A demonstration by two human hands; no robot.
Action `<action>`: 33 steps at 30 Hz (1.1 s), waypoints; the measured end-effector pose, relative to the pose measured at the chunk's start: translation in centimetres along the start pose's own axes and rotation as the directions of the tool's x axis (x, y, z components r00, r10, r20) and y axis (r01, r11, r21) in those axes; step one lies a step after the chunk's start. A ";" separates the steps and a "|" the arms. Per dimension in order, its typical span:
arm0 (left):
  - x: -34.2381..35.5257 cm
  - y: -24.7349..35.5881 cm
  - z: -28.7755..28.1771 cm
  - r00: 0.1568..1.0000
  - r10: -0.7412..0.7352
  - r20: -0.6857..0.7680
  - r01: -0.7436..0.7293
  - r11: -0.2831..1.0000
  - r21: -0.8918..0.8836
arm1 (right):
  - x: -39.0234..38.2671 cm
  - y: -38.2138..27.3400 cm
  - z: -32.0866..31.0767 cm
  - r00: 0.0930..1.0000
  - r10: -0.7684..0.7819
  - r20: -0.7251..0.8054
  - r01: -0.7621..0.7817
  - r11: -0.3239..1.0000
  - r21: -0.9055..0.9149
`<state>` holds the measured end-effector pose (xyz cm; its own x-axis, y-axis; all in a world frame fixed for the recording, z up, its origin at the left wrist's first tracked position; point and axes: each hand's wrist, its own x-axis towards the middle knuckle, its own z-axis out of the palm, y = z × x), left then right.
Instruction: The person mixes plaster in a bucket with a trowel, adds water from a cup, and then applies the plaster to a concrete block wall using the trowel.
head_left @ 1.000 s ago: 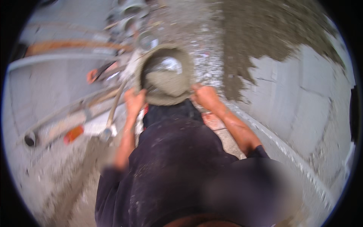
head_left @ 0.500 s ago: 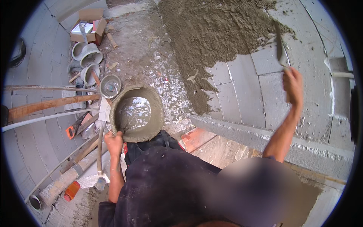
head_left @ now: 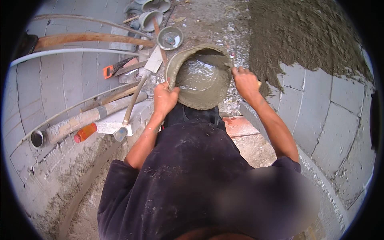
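Observation:
A mortar-caked bucket (head_left: 203, 101) is tilted in front of me, with wet grey mortar (head_left: 196, 76) shining inside. My left hand (head_left: 165, 97) is closed on its near left rim, thumb over the edge. At the right rim, my right hand (head_left: 246, 83) is closed around the handle of a trowel (head_left: 259, 84); the light end of the handle shows beside the palm. Its blade reaches into the bucket and is hard to tell from the mortar. To the right, a block wall (head_left: 312, 100) carries a rough coat of grey mortar (head_left: 304, 36) on its farther part.
Several small bowls, one a grey bowl (head_left: 170, 38), lie beyond the bucket. At the left are an orange-handled saw (head_left: 108, 72), a wooden plank (head_left: 92, 39), a long pipe (head_left: 76, 126), a hammer (head_left: 134, 100) and an orange bottle (head_left: 85, 132). A ledge (head_left: 320, 180) runs along my right.
My right hand has come down from the wall with the trowel to the bucket. The view has shifted, and my left hand still grips the bucket rim.

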<state>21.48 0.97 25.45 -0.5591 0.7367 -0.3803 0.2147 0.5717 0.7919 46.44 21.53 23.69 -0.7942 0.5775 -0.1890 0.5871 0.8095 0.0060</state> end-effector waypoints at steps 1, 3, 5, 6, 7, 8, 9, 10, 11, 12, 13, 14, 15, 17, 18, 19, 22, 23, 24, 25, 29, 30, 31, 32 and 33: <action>-0.2 -0.7 0.2 1.000 0.012 0.004 -0.012 1.000 -0.026 | 1.2 -1.3 2.7 0.997 -0.037 0.071 0.035 0.999 0.028; -1.4 -0.9 0.2 0.999 -0.009 -0.040 0.009 1.000 0.000 | 1.7 -3.4 4.0 0.982 -0.106 0.155 0.095 0.992 0.078; -1.9 -0.8 0.0 0.998 -0.016 -0.066 0.018 1.000 0.026 | 1.4 -4.1 4.5 0.918 -0.292 0.268 0.228 0.942 0.245; -1.9 -0.7 -0.1 0.997 -0.056 -0.059 0.058 0.998 0.028 | 1.5 -4.8 4.9 0.876 -0.317 0.365 0.229 0.937 0.264; -2.0 -0.7 -0.3 0.994 -0.094 -0.050 0.096 0.995 0.031 | 1.0 -5.5 5.0 0.871 -0.322 0.372 0.229 0.934 0.274; -1.8 -0.6 -0.4 0.994 -0.097 -0.051 0.099 0.995 0.032 | 0.9 -6.1 4.1 0.872 -0.329 0.364 0.186 0.908 0.375; -1.6 -0.6 -0.6 0.997 -0.069 -0.044 0.069 0.998 0.003 | 0.9 -6.5 3.6 0.874 -0.332 0.356 0.139 0.871 0.472; -1.5 -0.6 -0.7 0.999 -0.039 -0.036 0.038 0.999 -0.027 | 0.1 -6.4 5.6 0.891 -0.327 0.315 0.132 0.850 0.510; -1.6 -0.8 -1.0 0.998 -0.043 -0.045 0.042 0.999 -0.022 | -0.1 -6.6 5.2 0.889 -0.336 0.310 0.141 0.846 0.514; -1.7 -1.1 -1.1 0.998 -0.045 -0.047 0.045 0.999 -0.011 | -0.9 -6.9 4.2 0.901 -0.294 0.320 0.097 0.854 0.512; -1.8 -1.4 -1.2 0.998 -0.046 -0.048 0.046 0.999 0.000 | -1.7 -7.2 3.6 0.911 -0.250 0.330 0.051 0.859 0.509; -1.6 -1.6 -1.0 0.998 -0.038 -0.043 0.038 0.999 -0.005 | -2.7 -7.1 3.3 0.923 -0.239 0.300 0.071 0.875 0.480; -1.5 -1.8 -1.0 0.998 -0.039 -0.054 0.037 0.999 -0.026 | -3.2 -7.2 3.4 0.927 -0.227 0.300 0.062 0.879 0.473; -0.9 -1.4 -1.1 0.999 -0.020 -0.042 0.018 0.998 -0.053 | -4.0 -7.4 3.7 0.967 -0.119 0.225 0.019 0.916 0.401; -0.4 -0.7 -1.3 0.998 0.034 -0.044 -0.029 0.995 0.092 | -4.2 -7.1 3.3 0.976 -0.091 0.197 0.002 0.913 0.407; 0.0 -0.3 -1.5 0.995 0.093 -0.037 -0.082 0.969 0.234 | -4.1 -7.3 3.0 0.967 -0.059 0.248 -0.050 0.911 0.410; 0.0 -2.2 -2.1 0.998 0.051 -0.028 -0.046 0.985 0.165 | -5.1 -7.3 2.4 0.986 0.035 0.163 -0.117 0.844 0.524; -0.2 -3.0 -2.7 1.000 -0.011 -0.012 0.011 0.999 0.050 | -5.0 -7.1 0.8 0.998 -0.021 0.066 -0.021 0.820 0.572; -0.6 -2.9 -2.5 0.996 0.051 -0.072 -0.055 0.997 -0.048 | -5.0 -6.6 -0.8 0.993 -0.033 0.111 -0.044 0.777 0.627; -0.5 -3.4 -2.6 0.998 0.018 -0.063 -0.021 0.998 -0.061 | -5.1 -5.3 -2.2 0.994 -0.011 0.110 -0.059 0.790 0.611; 0.3 -4.4 -1.9 0.997 -0.080 -0.015 0.076 0.984 -0.159 | -7.0 2.1 -1.7 0.810 -0.022 0.586 -0.566 0.228 0.792; 0.7 -4.3 -2.0 0.997 -0.083 0.002 0.082 0.983 -0.163 | -7.9 5.1 -0.9 0.773 0.033 0.633 -0.634 0.011 0.774; 0.7 -4.3 -2.2 0.997 -0.080 -0.002 0.078 0.985 -0.152 | -8.5 8.6 -0.8 0.689 0.052 0.723 -0.703 -0.195 0.684; 0.8 -4.2 -2.1 0.998 -0.069 -0.008 0.068 0.988 -0.136 | -9.9 12.3 0.1 0.660 0.138 0.739 -0.712 -0.199 0.673; 0.9 -4.1 -1.8 0.998 -0.061 -0.010 0.059 0.991 -0.123 | -10.9 15.7 0.0 0.633 0.320 0.705 -0.681 -0.203 0.703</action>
<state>18.60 -1.38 22.73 -0.5788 0.6971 -0.4230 0.0809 0.5653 0.8209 64.33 27.93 25.90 -0.2041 0.5497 -0.8100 0.5322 -0.6321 -0.5631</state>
